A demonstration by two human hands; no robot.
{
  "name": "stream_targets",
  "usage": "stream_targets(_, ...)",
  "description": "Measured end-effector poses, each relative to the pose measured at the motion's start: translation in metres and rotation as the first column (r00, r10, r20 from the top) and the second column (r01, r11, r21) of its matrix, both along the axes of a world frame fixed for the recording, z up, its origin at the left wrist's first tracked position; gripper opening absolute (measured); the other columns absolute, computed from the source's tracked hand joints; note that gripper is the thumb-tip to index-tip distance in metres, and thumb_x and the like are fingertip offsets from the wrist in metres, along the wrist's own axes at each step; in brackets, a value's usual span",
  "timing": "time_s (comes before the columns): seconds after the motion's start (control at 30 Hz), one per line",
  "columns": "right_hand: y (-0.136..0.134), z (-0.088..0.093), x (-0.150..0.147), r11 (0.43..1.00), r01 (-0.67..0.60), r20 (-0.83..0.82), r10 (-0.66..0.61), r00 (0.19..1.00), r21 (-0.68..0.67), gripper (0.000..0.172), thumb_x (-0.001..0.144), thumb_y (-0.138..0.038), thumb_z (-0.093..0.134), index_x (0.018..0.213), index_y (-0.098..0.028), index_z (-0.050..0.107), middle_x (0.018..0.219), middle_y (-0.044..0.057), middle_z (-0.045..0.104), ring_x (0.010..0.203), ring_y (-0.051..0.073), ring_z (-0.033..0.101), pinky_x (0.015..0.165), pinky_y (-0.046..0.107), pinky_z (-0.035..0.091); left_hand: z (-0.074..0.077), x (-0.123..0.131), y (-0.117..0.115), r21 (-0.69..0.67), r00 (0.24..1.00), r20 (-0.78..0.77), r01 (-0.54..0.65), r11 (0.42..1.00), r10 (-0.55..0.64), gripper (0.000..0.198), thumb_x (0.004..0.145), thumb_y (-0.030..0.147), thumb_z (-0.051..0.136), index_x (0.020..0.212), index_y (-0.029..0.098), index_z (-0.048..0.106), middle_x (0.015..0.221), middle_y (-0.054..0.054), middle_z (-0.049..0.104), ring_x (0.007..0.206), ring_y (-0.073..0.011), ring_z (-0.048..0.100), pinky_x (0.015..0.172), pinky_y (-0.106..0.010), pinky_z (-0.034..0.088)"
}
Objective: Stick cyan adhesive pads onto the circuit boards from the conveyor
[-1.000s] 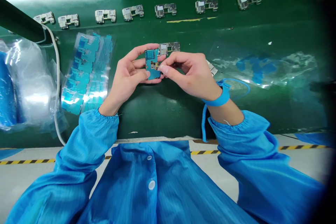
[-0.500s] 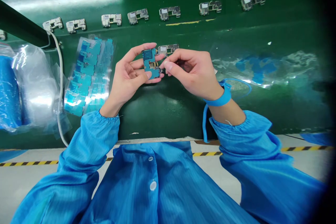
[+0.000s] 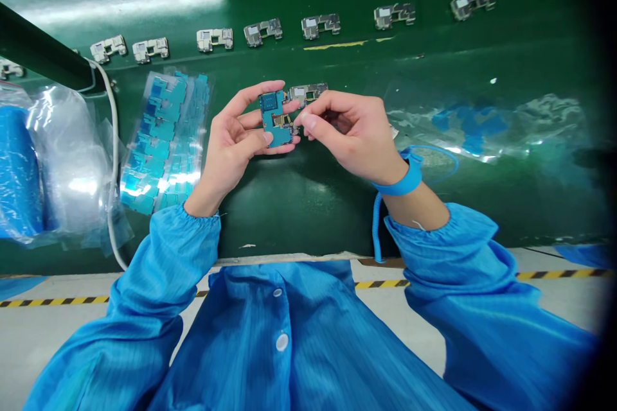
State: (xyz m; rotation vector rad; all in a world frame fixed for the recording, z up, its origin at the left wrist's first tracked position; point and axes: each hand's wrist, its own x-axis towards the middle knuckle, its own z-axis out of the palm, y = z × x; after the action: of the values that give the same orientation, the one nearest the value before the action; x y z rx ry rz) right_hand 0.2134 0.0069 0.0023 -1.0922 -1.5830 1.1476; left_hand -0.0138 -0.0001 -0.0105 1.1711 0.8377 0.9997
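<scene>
My left hand [image 3: 236, 131] is closed on a blue-faced circuit board [image 3: 278, 135], holding it upright by its edges between thumb and fingers. A small gold-coloured part shows in the board's middle notch. At the board's right edge, the thumb and forefinger of my right hand [image 3: 349, 128] are pinched together; what is between them, if anything, is too small to make out. A blue wrist strap [image 3: 407, 181] is round my right wrist. Just behind the held board lies another circuit board [image 3: 301, 95], silvery, partly hidden by my fingers.
Several silvery circuit boards [image 3: 215, 40] lie in a row along the far side of the green surface [image 3: 270, 218]. To the left are a sheet of blue film stickers [image 3: 157, 135], a white cable [image 3: 114, 173], clear plastic bags [image 3: 77, 160] and a dark post [image 3: 43, 45].
The far row of circuit boards has shifted to the right. Both hands keep nearly the same pose at the held board.
</scene>
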Motion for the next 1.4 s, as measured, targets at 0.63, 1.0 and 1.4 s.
stream_targets(0.63, -0.001, 0.0, -0.003, 0.999, -0.032, 0.019, 0.032, 0.999, -0.003, 0.04, 0.098, -0.06, 0.085, 0.082, -0.025, 0.075, 0.083, 0.005, 0.077, 0.086, 0.025, 0.075, 0.082, 0.039, 0.061, -0.001, 0.004, -0.003, 0.007, 0.993, -0.095, -0.076, 0.997, 0.077, 0.059, 0.101, 0.063, 0.077, 0.149, 0.032, 0.063, 0.133, -0.007, 0.085, 0.117, -0.0309, 0.088, 0.088, -0.04, 0.078)
stream_targets(1.0, -0.001, -0.005, -0.002, 0.999, -0.026, 0.022, 0.025, 0.999, 0.029, 0.03, 0.103, -0.054, 0.081, 0.092, -0.025, 0.079, 0.091, 0.004, 0.081, 0.08, 0.021, 0.07, 0.079, 0.038, 0.058, -0.008, 0.003, -0.001, 0.015, 0.99, -0.077, -0.121, 0.993, 0.121, 0.06, 0.1, 0.06, 0.081, 0.151, 0.034, 0.061, 0.138, -0.006, 0.084, 0.115, -0.0292, 0.088, 0.088, -0.037, 0.078)
stream_targets(1.4, 0.001, -0.006, -0.002, 0.999, -0.006, 0.039, 0.004, 0.999, 0.051, 0.028, 0.102, -0.05, 0.081, 0.096, -0.023, 0.077, 0.09, 0.003, 0.081, 0.076, 0.018, 0.067, 0.072, 0.035, 0.054, -0.011, 0.0, 0.002, 0.047, 0.998, -0.007, -0.058, 0.997, 0.059, 0.066, 0.103, 0.065, 0.076, 0.16, 0.035, 0.058, 0.147, -0.008, 0.081, 0.127, -0.0331, 0.085, 0.098, -0.041, 0.077)
